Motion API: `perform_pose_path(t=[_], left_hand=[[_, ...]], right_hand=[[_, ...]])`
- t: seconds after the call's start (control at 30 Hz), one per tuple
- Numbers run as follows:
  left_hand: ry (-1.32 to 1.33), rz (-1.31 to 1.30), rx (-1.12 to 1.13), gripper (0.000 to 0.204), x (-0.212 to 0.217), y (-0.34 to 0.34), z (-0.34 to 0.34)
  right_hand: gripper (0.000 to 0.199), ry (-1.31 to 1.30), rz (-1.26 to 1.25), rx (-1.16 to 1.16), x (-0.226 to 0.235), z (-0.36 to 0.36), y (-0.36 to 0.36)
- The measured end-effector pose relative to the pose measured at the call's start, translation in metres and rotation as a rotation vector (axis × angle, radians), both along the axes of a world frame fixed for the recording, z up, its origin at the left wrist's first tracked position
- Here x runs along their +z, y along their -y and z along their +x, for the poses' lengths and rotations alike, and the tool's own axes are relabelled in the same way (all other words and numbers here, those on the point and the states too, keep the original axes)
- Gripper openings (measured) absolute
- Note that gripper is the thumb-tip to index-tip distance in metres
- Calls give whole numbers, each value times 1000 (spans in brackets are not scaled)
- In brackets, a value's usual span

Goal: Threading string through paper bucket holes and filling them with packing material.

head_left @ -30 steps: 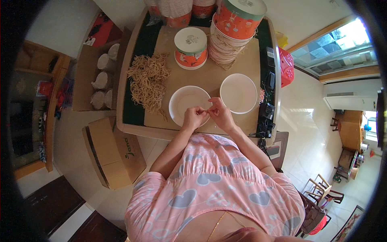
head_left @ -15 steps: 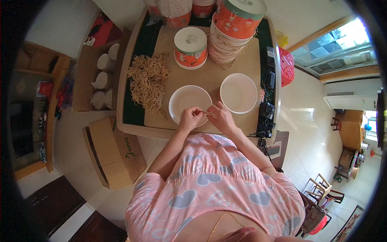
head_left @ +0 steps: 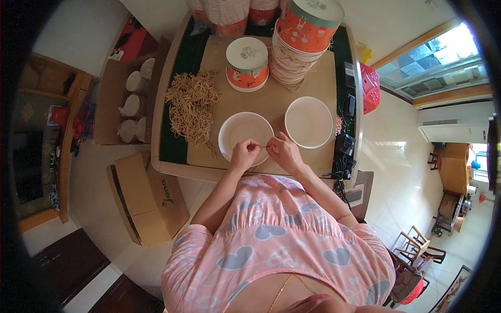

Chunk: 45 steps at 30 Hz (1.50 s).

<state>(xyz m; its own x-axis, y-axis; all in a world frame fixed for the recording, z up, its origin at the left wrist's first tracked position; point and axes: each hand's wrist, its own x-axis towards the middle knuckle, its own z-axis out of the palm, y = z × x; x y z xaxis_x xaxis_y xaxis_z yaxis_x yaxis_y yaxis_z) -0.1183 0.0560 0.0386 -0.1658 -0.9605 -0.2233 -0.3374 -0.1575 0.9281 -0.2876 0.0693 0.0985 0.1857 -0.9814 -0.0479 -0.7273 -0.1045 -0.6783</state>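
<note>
My left hand (head_left: 245, 155) and my right hand (head_left: 285, 153) are close together over the near right rim of a white-lined paper bucket (head_left: 241, 125). Both are pinched closed on a short stretch of thin tan cord (head_left: 263, 147) held between the fingertips. Just right of this bucket stands another open paper bucket (head_left: 309, 122), its white inside facing up. A tangled heap of tan cords (head_left: 190, 112) lies to the left. Behind the near buckets, red and green paper buckets (head_left: 247, 56) are stacked upside down. A taller nested stack (head_left: 308, 34) has cords hanging around its rims.
More nested buckets (head_left: 229, 21) stand at the table's back edge. Black power adapters and cables (head_left: 344, 143) line the right side. A cardboard sheet (head_left: 201, 156) covers part of the table. On the floor at left are a cardboard carton (head_left: 148, 198) and a box of white rolls (head_left: 107, 122).
My hands have drawn slightly apart, and more of the cord shows between the fingertips. The buckets keep their places on the table.
</note>
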Motion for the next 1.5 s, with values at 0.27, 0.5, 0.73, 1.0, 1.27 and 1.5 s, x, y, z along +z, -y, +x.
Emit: perform_pose_path(t=[0.27, 0.5, 0.73, 1.0, 1.27, 1.5], left_hand=[[56, -71, -191, 23, 37, -4, -8], [379, -434, -174, 13, 41, -5, -17], [354, -380, -107, 10, 44, -7, -16], [256, -322, -86, 11, 41, -7, -11], [193, -199, -73, 12, 44, -6, -2], [304, -342, -54, 11, 46, -4, -3]], right_hand=[[10, 35, -7, -3, -2, -2, -1], [11, 86, -58, 7, -7, -5, 0], [11, 50, -14, -4, -6, -6, 1], [10, 86, 13, -8, 2, -1, 1], [9, 83, -27, 5, 1, -3, 1], [10, 68, -16, 14, -3, -2, -1]])
